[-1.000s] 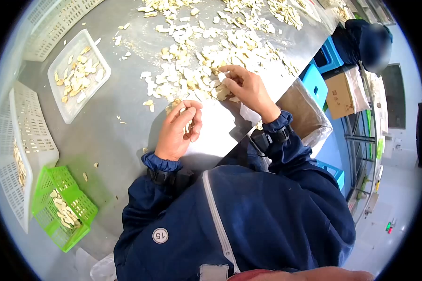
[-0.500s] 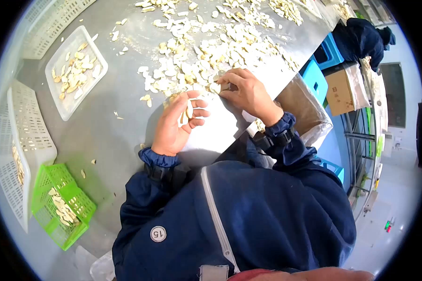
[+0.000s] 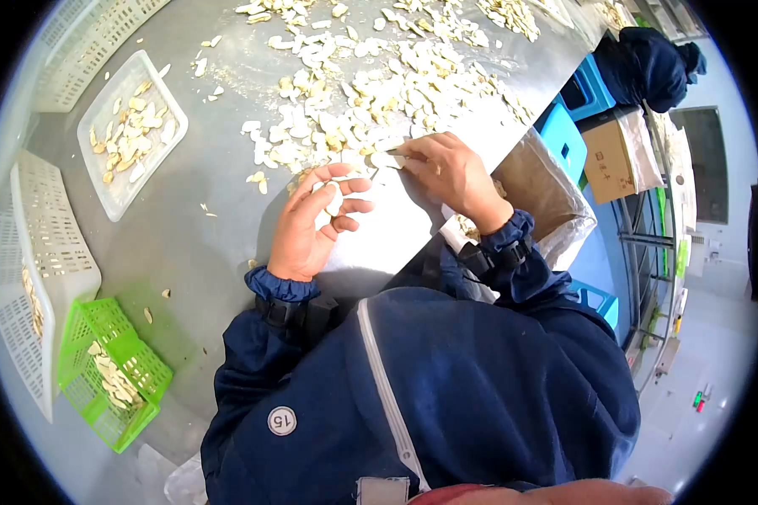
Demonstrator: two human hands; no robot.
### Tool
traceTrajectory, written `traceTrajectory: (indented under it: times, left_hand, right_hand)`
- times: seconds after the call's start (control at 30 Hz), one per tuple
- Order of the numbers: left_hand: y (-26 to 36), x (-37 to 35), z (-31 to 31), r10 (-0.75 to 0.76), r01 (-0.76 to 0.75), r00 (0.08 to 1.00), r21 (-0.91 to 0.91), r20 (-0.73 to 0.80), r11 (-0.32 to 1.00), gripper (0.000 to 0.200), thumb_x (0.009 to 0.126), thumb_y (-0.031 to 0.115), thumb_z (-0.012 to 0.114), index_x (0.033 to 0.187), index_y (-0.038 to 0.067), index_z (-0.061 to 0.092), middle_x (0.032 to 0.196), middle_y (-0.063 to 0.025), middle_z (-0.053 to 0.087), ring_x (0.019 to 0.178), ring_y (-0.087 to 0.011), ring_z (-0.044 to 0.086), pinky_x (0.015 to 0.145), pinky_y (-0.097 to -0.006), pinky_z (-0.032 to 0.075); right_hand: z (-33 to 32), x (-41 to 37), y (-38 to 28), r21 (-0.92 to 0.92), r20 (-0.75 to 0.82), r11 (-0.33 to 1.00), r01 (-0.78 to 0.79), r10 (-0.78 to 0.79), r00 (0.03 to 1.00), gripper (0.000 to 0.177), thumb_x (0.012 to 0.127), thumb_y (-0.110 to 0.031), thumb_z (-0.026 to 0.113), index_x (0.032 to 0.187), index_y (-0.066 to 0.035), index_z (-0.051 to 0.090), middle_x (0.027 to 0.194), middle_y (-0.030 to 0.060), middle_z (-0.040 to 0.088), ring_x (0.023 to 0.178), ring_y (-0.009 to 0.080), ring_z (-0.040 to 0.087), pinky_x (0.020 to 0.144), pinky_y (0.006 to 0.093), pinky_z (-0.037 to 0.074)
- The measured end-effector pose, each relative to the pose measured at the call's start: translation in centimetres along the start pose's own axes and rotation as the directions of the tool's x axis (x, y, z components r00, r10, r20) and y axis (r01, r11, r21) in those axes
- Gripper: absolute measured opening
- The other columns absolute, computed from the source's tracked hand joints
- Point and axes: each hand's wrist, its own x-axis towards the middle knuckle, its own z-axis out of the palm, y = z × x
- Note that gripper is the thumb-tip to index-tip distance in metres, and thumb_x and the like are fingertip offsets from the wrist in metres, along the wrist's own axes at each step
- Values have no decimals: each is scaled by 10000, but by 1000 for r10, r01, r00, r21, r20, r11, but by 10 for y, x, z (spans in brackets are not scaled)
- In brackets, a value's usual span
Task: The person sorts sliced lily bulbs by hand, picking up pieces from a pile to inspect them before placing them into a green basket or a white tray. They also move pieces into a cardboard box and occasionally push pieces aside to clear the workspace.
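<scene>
Pale dried slices (image 3: 413, 88) lie scattered over the grey metal table (image 3: 219, 151). My left hand (image 3: 316, 223) is at the near edge of the spread, palm turned up, with pale slices (image 3: 332, 202) held between the thumb and curled fingers. To its right, my right hand (image 3: 455, 178) pinches the end of a single pale slice (image 3: 385, 160) between thumb and forefinger, just at the near side of the spread.
A white tray (image 3: 177, 139) with slices lies at the left. Beyond are white perforated baskets (image 3: 63, 223) and a green basket (image 3: 147, 358). At the right are a lined box (image 3: 535, 181), blue crates (image 3: 564, 139), a carton (image 3: 606, 160) and another person (image 3: 648, 67).
My left thumb has moved over the slices in that hand, which now show their pale faces. My right hand has shifted slightly right and down, with a slice now visible at its fingertips.
</scene>
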Motion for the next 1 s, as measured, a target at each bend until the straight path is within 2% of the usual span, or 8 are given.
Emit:
traceTrajectory:
  times: [0.17,0.27,0.4,0.57,0.73,0.87,0.97,1.0]
  left_hand:
    - [-2,2,-4,-5,5,1000,-12,12,1000,368,1093,223,478,1393,15,526,1279,-209,674,1027,-227,725,732,-256,587]
    - [-3,3,-7,0,0,1000,-19,19,1000,382,1103,241,472,1408,17,521,1299,-212,673,1071,-244,724,763,-264,603]
    - [-3,4,0,7,-6,1000,-105,4,994,433,1112,276,476,1452,10,501,1321,-217,669,1146,-277,709,811,-277,616]
    - [-13,9,-10,20,-9,997,-148,72,989,471,1112,310,487,1472,7,510,1330,-194,668,1178,-277,693,841,-312,609]
    - [-12,2,0,87,-89,993,21,76,996,366,1081,327,621,1320,51,604,1084,-66,661,934,-127,618,716,-250,514]
    - [-21,9,-2,114,-103,990,-123,80,987,257,1079,197,560,1265,20,579,947,-57,624,776,-127,600,616,-272,487]
    - [-31,21,-7,132,-108,986,-226,98,968,184,1081,181,537,1207,61,598,934,-54,628,739,-127,598,591,-274,470]
    - [-34,22,-7,159,-126,982,-264,107,956,156,1086,182,528,1174,79,604,930,-43,626,731,-129,601,590,-278,468]
  right_hand:
    - [12,3,-1,-18,-2,999,44,-44,999,196,928,-167,729,1096,-76,773,1001,120,753,899,339,705,818,408,586]
    - [6,6,-9,103,93,967,-232,223,970,237,961,-176,708,1154,-50,763,990,139,766,868,320,734,805,388,594]
    - [-4,6,-18,364,254,821,-439,366,895,292,1047,-159,650,1259,34,702,1022,118,769,889,165,733,795,300,574]
    - [9,6,-9,512,233,767,-388,311,921,311,1022,-196,680,1239,25,709,958,117,771,855,131,704,785,290,566]
    - [3,26,-25,539,291,773,-335,202,935,210,1025,-72,675,1183,66,692,986,54,710,896,104,650,800,256,529]
    - [10,51,-50,633,330,704,-322,130,935,182,1048,-87,650,1174,44,672,966,28,690,865,83,628,778,241,514]
    - [11,77,-98,549,316,804,-226,51,948,185,1048,-90,643,1176,39,673,963,41,698,850,93,645,759,245,519]
    - [9,88,-117,445,434,858,-256,43,900,201,1035,-87,651,1200,25,677,944,57,712,843,94,651,754,249,523]
